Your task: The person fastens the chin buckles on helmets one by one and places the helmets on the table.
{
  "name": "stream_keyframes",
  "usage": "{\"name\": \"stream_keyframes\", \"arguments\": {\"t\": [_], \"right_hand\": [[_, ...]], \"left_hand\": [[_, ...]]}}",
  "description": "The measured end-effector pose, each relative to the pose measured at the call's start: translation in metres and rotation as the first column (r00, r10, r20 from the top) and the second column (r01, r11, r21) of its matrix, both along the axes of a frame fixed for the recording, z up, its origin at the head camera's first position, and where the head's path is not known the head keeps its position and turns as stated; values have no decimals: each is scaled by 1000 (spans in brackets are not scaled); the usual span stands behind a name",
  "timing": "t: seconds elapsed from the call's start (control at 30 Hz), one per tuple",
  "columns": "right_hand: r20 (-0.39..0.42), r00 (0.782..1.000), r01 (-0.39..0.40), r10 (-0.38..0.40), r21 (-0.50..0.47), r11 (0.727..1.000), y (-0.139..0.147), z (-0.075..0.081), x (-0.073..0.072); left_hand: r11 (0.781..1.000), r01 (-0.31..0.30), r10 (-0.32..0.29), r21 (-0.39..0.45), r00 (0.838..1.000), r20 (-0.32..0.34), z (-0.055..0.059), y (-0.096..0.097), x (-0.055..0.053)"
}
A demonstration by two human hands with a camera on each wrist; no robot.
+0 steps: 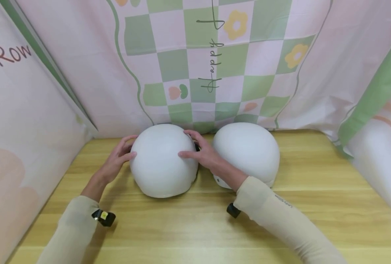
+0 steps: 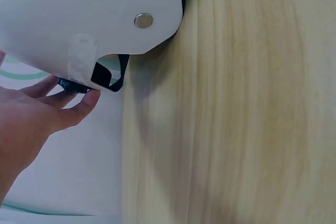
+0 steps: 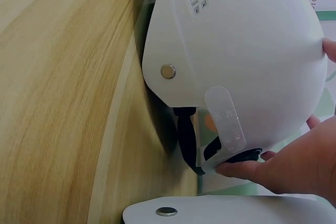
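Note:
A white helmet point(image 1: 163, 165) sits at the back left of the wooden table, its smooth dome uppermost. My left hand point(image 1: 117, 157) grips it from the left, and my right hand point(image 1: 203, 152) holds its right side. In the left wrist view the thumb point(image 2: 79, 109) lies against the lower rim beside a black part. The right wrist view shows the right thumb point(image 3: 241, 170) at the rim too, with fingers around the back. A black strap point(image 3: 186, 137) hangs under the shell, below a round metal snap point(image 3: 168, 71). Some of the fingers are hidden behind the helmet.
Close to the right stands a second white helmet point(image 1: 248, 150), with my right forearm passing in front of it. A patterned curtain point(image 1: 202, 66) rises behind the table point(image 1: 188, 231), and more curtain hangs at both sides.

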State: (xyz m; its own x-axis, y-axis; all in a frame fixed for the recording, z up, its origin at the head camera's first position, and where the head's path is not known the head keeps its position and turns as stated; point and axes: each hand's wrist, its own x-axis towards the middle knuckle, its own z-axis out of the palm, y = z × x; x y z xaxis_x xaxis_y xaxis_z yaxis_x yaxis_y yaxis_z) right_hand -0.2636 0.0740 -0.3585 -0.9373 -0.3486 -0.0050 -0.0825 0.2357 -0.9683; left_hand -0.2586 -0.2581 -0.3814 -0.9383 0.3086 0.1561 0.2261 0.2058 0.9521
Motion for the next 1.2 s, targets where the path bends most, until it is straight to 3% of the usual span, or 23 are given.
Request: {"name": "stream_keyframes", "arguments": {"t": [0.83, 1.2], "right_hand": [[80, 997, 0, 1, -8, 1000, -6, -8, -10], [84, 996, 0, 1, -23, 1000, -8, -12, -13]], "left_hand": [[998, -64, 66, -17, 989, 133, -7, 4, -8], [997, -64, 68, -31, 987, 148, -7, 5, -9]]}}
